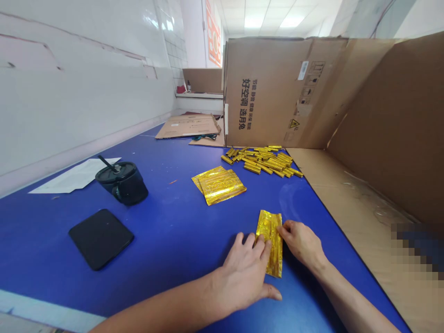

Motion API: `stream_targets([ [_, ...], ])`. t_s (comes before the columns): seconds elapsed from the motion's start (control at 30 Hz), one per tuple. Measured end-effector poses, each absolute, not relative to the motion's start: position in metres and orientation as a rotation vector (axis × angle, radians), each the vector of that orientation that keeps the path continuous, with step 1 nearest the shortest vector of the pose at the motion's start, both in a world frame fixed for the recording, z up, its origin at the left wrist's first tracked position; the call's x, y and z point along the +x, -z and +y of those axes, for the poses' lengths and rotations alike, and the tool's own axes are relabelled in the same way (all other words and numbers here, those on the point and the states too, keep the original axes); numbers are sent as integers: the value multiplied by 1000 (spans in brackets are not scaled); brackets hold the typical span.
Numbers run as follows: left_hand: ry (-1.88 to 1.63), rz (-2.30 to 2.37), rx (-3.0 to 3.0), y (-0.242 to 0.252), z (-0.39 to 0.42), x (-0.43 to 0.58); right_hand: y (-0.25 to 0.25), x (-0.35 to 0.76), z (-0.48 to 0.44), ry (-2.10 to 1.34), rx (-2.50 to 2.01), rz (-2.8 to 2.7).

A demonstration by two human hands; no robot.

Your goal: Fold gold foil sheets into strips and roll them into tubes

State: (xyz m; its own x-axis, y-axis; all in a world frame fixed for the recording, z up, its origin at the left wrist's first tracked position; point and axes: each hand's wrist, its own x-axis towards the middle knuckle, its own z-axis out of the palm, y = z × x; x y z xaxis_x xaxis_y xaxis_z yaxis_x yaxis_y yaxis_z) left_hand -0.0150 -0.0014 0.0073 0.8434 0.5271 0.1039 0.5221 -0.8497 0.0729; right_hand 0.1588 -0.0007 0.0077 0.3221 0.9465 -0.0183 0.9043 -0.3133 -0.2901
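Note:
A gold foil sheet (271, 243), partly folded lengthwise, lies on the blue table (173, 231) in front of me. My left hand (243, 273) rests flat beside it, fingertips pressing on its left edge. My right hand (301, 243) has its fingers curled, pinching the sheet's right edge. Farther back lies a small stack of flat gold foil sheets (219, 185). Behind that sits a pile of several rolled gold foil sticks (265, 162).
A black cup with a lid and straw (122, 182) and a black phone (100, 238) sit at the left, with white paper (74, 175) behind. Tall cardboard panels (277, 92) wall off the back and right. Flat cardboard (189, 126) lies farther back.

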Motion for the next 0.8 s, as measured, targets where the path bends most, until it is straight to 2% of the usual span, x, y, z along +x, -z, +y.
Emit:
stream_targets([
  [0.27,-166,853,2989,-8,0,-14,-6,166,-5,-43,-2447,-1818],
  [0.4,-204,852,3001,-8,-1,-14,-4,164,-7,103,-2096,-1931],
  [0.53,-181,847,3023,-7,-1,-13,2,158,-6,-81,-1701,-2232],
  [0.8,-130,737,3027,-11,6,-22,8,164,-7,-258,-1785,-2440],
])
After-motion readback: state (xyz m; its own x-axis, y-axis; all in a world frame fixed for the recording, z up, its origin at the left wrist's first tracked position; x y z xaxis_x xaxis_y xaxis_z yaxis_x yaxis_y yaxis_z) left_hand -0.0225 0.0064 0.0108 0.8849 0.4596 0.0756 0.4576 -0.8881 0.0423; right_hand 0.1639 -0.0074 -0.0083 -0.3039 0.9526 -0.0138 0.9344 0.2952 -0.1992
